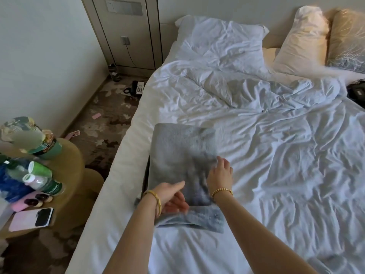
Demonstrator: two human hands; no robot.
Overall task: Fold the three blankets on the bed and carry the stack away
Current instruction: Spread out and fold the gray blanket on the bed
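One phone (31, 219) lay face down on the round side table (75, 161) at the far left, among several bottles (42, 179); a telephone (138, 87) sat on the carpet beside the bed (122, 165); three pillows leaned at the headboard, one white (221, 44), one cream (302, 40), one gold (347, 40); a dark object (357, 92) showed at the right edge. One grey folded blanket (177, 151) was plainly visible near the bed's left edge, a dark layer under it and a paler grey fold (197, 219) at its near end; whether these were separate blankets could not be told. The left hand (171, 196) rested loosely spread, fingers on the near edge; the right hand (220, 176) curled loosely, fingertips touching the blanket's right side.
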